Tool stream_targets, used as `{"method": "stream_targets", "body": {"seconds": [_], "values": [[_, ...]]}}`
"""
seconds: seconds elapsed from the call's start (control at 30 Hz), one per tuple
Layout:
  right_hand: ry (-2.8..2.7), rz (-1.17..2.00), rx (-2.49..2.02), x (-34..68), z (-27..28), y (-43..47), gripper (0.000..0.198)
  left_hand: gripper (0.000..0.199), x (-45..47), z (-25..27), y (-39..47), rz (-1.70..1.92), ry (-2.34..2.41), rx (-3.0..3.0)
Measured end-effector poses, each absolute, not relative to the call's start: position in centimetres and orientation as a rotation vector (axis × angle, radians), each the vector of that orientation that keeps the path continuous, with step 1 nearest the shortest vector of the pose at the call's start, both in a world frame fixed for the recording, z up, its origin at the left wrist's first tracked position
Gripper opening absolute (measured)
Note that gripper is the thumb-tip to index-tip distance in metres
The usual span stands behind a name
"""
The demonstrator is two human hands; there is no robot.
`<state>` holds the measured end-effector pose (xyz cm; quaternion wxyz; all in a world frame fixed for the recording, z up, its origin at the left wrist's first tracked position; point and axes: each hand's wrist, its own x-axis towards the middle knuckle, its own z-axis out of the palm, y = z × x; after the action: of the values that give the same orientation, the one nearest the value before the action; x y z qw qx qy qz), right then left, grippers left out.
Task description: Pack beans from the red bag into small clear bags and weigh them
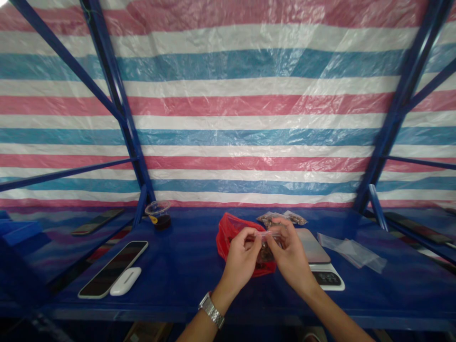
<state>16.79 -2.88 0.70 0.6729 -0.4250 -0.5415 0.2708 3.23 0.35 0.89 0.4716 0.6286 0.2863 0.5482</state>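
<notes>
From my end, I see the left hand (242,256) and right hand (292,251) pinching the top of a small clear bag (262,233), over the red bag (224,235) and left of the scale (315,251). If either pinch slipped, its brown pieces (265,255) could spill; uneven pressing might leave a gap, though fingers hide whether it's sealed.

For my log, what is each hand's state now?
Left hand: closed, pinching the clear bag by its top.
Right hand: closed, pinching the same bag.
</notes>
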Motion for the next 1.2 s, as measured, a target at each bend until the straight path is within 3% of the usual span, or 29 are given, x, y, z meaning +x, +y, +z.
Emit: {"method": "stream_targets", "body": {"seconds": [0.17, 0.57, 0.7, 0.8, 1.0, 1.2], "values": [[-1.258, 0.623, -0.96, 16.3, 0.8, -3.0, 0.048, 0.037, 3.3, 1.0, 0.3, 1.325, 0.684, 1.527], [-1.24, 0.609, -1.021, 17.5, 2.9, -3.5, 0.032, 0.024, 2.5, 1.4, 0.3, 1.368, 0.743, 1.562], [-1.237, 0.657, -1.034, 17.9, 3.1, -3.3, 0.042, 0.024, 2.7, 1.4, 0.5, 1.428, 0.8, 1.55], [-1.218, 0.537, -1.08, 19.4, 2.8, -2.5, 0.043, 0.024, 3.1, 1.2, 0.4, 1.439, 0.803, 1.561], [-1.014, -0.071, -1.402, 26.5, 4.5, 1.7, 0.035, 0.028, 2.8, 0.7, 0.4, 1.54, 0.867, 1.583], [-1.154, -0.038, -1.668, 30.1, 3.4, 6.0, 0.012, 0.027, 1.3, 0.8, 1.3, 1.597, 0.939, 1.628]]}}
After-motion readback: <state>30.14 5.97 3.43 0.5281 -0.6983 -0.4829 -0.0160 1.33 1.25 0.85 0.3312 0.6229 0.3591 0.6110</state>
